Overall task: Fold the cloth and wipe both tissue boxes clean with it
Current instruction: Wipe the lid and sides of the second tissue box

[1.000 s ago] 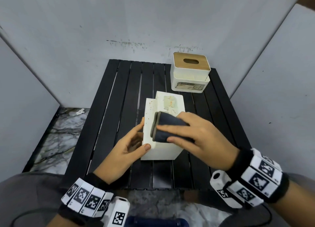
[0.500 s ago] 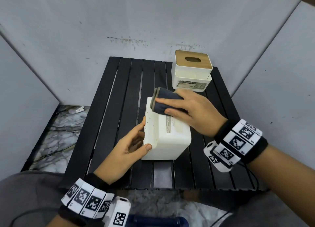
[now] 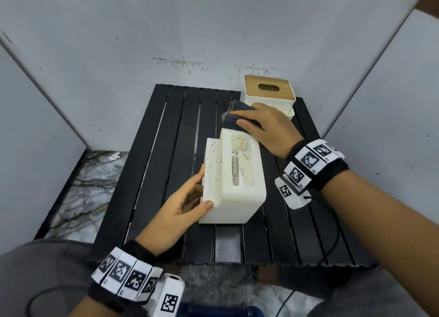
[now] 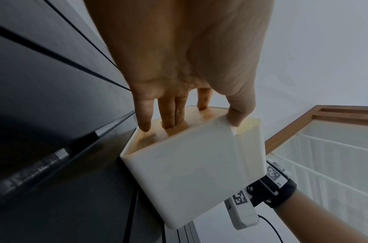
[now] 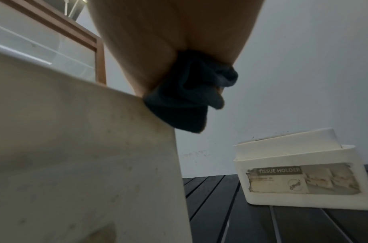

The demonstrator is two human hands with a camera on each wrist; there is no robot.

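Note:
A white tissue box (image 3: 234, 178) lies on its side in the middle of the black slatted table (image 3: 166, 150), its labelled face up. My left hand (image 3: 187, 205) grips its near left end, thumb on the top corner and fingers against the open end (image 4: 174, 121). My right hand (image 3: 263, 124) holds the folded dark cloth (image 3: 231, 114) at the box's far end, just past the top edge (image 5: 178, 105). A second white tissue box with a wooden lid (image 3: 268, 93) stands at the back right, its label (image 5: 303, 179) facing me.
Grey walls close in the table on the left, back and right. Marble floor (image 3: 78, 193) shows to the left of the table and below its front edge. A cable (image 3: 332, 236) runs from my right wrist across the table's front right part.
My right hand has slid the cloth along the box's top face from the near end to the far end. The left hand has kept its hold on the box.

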